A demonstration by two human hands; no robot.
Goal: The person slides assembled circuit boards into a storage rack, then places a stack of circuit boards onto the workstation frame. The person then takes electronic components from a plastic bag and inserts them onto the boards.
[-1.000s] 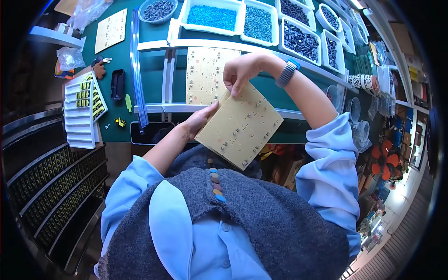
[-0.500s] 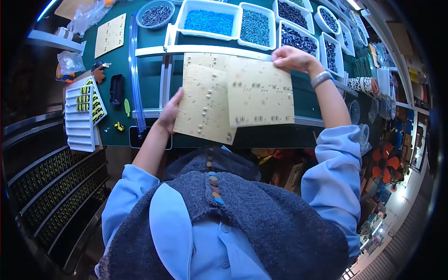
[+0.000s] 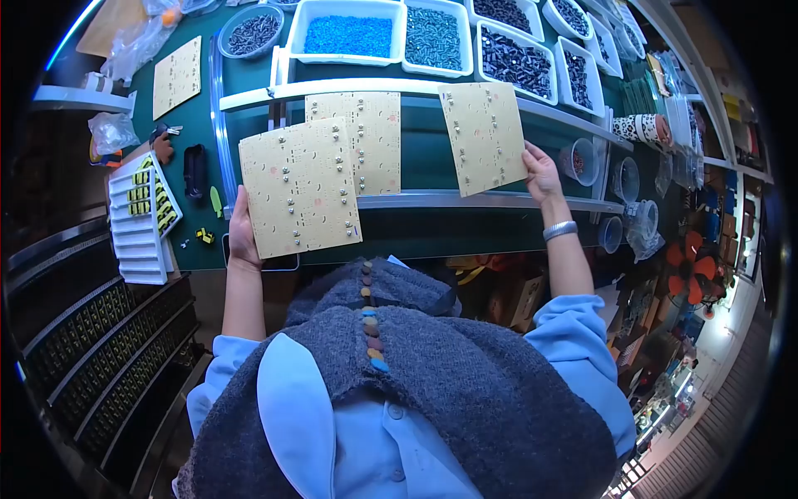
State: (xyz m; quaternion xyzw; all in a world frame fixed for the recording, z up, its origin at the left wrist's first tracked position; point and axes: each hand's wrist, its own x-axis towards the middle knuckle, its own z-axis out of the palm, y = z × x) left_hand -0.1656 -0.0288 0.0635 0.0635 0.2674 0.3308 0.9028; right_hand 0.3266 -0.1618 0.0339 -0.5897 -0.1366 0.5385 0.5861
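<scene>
My left hand (image 3: 243,233) grips the lower left edge of a tan circuit board (image 3: 301,187), thumb on its side; a second edge shows at its top left, so there may be more than one. Small shiny metal parts stand in columns on its face. My right hand (image 3: 542,173) pinches the right edge of another tan circuit board (image 3: 482,137), held apart to the right and slightly tilted. Between them, partly covered by the left board, a third tan circuit board (image 3: 378,141) rests on the metal rail frame (image 3: 416,86).
Behind the frame stand a tub of blue pieces (image 3: 349,35), a tub of teal pieces (image 3: 432,37) and several tubs of dark parts (image 3: 515,62). At left are a white tray (image 3: 137,237), a black holder (image 3: 194,170) and another board (image 3: 177,76). Clear cups (image 3: 583,162) stand at right.
The two held boards have moved apart: the left one shifted left, the right one turned and moved right. My right hand went from its top corner to its right edge. The view shifted slightly.
</scene>
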